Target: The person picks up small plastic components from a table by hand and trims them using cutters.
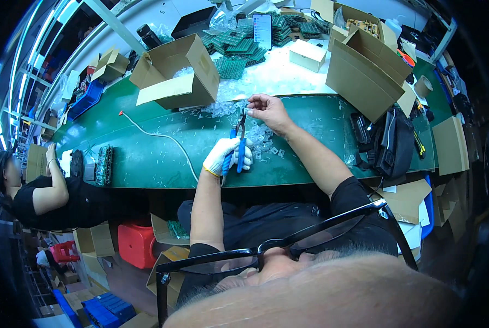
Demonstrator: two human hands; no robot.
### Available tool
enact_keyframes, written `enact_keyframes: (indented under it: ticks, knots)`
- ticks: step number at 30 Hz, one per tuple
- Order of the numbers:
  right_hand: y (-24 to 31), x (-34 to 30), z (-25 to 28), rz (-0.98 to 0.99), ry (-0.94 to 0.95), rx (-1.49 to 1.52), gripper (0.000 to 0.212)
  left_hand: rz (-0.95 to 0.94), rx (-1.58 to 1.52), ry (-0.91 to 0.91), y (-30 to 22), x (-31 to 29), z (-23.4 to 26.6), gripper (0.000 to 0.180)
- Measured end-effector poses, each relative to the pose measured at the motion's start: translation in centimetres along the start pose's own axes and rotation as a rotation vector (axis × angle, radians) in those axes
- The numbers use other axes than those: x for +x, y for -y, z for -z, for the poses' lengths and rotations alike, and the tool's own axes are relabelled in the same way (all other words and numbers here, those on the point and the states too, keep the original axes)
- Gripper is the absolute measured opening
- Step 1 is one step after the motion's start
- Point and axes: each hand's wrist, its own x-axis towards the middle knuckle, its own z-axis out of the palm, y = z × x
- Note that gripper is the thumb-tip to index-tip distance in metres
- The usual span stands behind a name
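Note:
My left hand (221, 155), in a white glove, is closed around the blue handles of a pair of cutting pliers (241, 143). The dark jaws point away from me and reach up to the fingertips of my bare right hand (273, 115). Between that thumb and forefinger is a small pale piece, too small to make out fully. Small clear plastic pieces (264, 143) lie scattered on the green tabletop (168, 164) beside the pliers. Beyond my hands a larger heap of them (222, 109) spreads in front of an open cardboard box (181, 74).
A second open carton (365, 74) stands at right, near a black bag (389, 143). Green circuit boards (239, 46) are piled at the back around an upright phone (262, 31) and a white box (308, 54). A white cord (162, 135) crosses the left side; a co-worker (47, 191) sits there.

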Motion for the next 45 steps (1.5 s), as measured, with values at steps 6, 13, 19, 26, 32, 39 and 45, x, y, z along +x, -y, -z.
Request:
enact_keyframes:
  ticks: [6, 13, 19, 26, 32, 39, 45]
  knots:
    - [0.4, -0.2, 0.0, -0.018, -0.026, 0.108, 0.052, -0.011, 0.021, 0.016, -0.3, -0.2, -0.6, 0.059]
    - [1.8, -0.2, 0.4, -0.098, -0.011, 0.016, 0.056, -0.006, 0.102, -0.050, -0.5, -0.6, -1.1, 0.049]
    - [2.8, -0.3, 0.9, -0.160, 0.017, -0.029, 0.055, -0.016, 0.256, -0.143, -1.0, -1.1, -2.2, 0.038]
    - [2.0, 0.4, 2.6, -0.158, 0.100, -0.241, 0.051, -0.150, -0.020, -0.043, 0.2, -0.8, -0.3, 0.043]
    - [2.1, 0.9, 4.0, -0.170, 0.406, -0.702, 0.035, -0.185, 0.012, 0.004, 0.5, -1.0, 0.5, 0.051]
    - [0.0, 0.0, 2.1, 0.266, 0.302, -1.026, 0.031, -0.167, 0.001, 0.044, 0.2, -0.7, 0.4, 0.054]
    - [-0.6, 0.4, 1.5, 0.126, 0.256, -1.099, 0.025, -0.164, 0.016, 0.022, 0.3, -0.7, 0.4, 0.057]
